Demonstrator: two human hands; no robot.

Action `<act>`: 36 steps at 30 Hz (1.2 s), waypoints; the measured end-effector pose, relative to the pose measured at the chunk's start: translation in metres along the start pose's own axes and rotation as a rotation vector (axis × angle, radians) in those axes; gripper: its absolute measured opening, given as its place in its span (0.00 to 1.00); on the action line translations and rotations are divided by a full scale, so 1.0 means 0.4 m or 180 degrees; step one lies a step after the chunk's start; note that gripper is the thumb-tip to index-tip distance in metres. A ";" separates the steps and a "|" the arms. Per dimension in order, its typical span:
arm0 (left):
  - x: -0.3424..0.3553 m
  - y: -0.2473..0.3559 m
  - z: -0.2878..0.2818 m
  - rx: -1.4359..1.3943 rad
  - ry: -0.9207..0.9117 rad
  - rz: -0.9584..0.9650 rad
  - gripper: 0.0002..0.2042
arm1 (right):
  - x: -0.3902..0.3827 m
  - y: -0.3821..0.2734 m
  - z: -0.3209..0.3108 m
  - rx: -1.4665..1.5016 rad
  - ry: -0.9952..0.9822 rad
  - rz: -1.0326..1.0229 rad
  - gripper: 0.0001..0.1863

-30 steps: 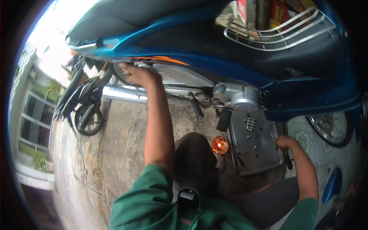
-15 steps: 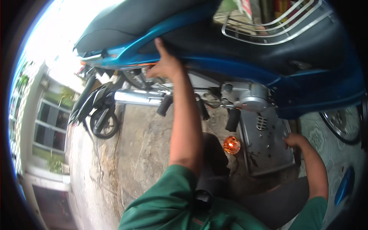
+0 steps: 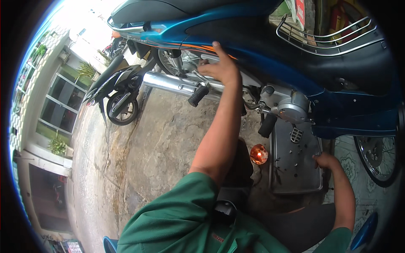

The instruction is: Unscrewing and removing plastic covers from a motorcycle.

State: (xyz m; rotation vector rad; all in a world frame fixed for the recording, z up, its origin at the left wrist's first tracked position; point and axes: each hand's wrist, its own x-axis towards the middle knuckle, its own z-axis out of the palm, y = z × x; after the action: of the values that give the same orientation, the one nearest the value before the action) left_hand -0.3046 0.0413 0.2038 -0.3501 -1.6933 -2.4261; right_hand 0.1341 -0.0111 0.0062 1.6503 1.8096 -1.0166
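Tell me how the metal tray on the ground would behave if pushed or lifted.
The tray is probably stiff, given its metal look and raised rim. Lying wide and flat on the ground, it seems likelier to slide than tip. If tilted, the small parts scattered on it would likely slide.

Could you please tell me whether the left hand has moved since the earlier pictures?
Yes. Judged against the silver engine, the left hand has moved rightward in the view, closer to the engine.
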 end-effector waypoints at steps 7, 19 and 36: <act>-0.274 0.131 0.001 -0.0784 -0.1224 0.1541 0.20 | -0.070 0.001 0.004 0.0532 0.0163 -0.0029 0.28; -0.504 0.181 -0.136 -0.1976 -0.5304 0.0333 0.04 | -0.060 0.062 0.008 0.0010 -0.0058 0.0243 0.30; -0.498 0.132 -0.119 -0.1834 -0.5155 -0.0876 0.04 | 0.030 0.051 0.059 0.0001 0.0195 -0.0441 0.26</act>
State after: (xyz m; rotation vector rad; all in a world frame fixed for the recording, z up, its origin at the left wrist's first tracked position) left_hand -0.1042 -0.0218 0.1795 -2.8515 -1.0917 -2.7948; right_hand 0.1493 -0.0221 -0.0215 1.5905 1.9873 -1.0348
